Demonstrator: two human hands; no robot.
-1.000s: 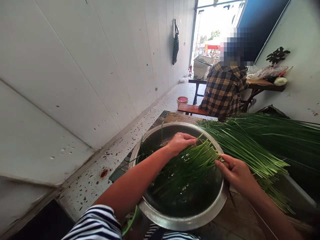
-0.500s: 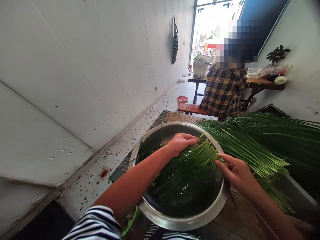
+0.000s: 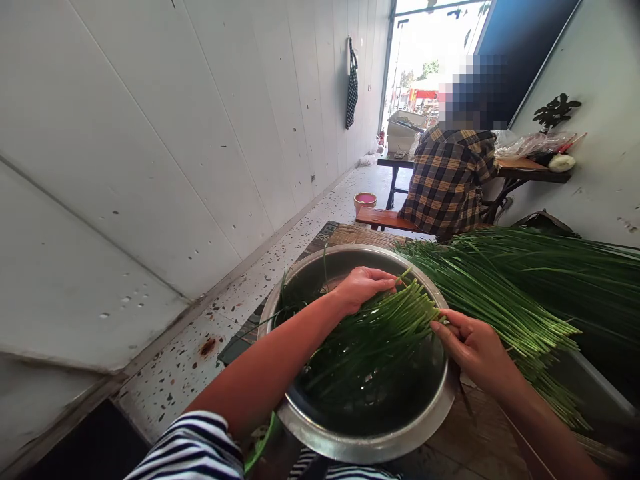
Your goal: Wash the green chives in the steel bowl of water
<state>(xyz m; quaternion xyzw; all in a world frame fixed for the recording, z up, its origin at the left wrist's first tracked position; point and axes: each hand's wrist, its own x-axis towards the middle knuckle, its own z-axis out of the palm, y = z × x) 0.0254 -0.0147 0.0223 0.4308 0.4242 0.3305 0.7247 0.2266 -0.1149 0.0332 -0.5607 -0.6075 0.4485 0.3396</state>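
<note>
A wide metal basin stands in front of me, dark and wet inside. A bunch of garlic chives lies slanting in it, pale cut ends toward the upper right rim and dark leaves trailing into the bowl. My left hand reaches across the basin, its fingers closed on the bunch near the stem ends. At the right rim my right hand pinches the stem tips between thumb and forefinger. Just beyond it is a large heap of chives, stems pointing toward me.
A person in a plaid shirt sits on a red-brown bench at a table, facing away. A pink bucket stands on the speckled floor. The heap rests over a pale crate at right. A white panelled wall runs along the left.
Almost nothing differs. Both hands keep the same hold on the chives, and the view has shifted very slightly. The seated person's head has moved a little lower.
</note>
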